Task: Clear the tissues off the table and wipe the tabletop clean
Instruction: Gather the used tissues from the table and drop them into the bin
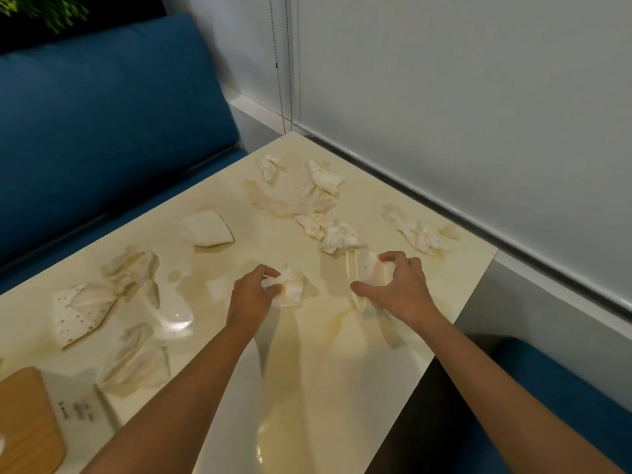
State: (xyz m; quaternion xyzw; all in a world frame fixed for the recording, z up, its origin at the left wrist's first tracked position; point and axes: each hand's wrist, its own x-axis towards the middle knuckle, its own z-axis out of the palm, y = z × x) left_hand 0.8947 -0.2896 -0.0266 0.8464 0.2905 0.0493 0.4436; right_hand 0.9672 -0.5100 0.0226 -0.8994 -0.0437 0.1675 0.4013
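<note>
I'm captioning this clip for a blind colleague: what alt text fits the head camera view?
A person's left hand grips a crumpled tissue and the right hand pinches a folded tissue on a cream table. More used tissues lie scattered over its stained, wet top; a blue sofa stands behind it.

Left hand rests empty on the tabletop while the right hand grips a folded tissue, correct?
No. The head view shows the left hand gripping a crumpled tissue, not empty; the right hand does grip a folded tissue over the tabletop.
</note>
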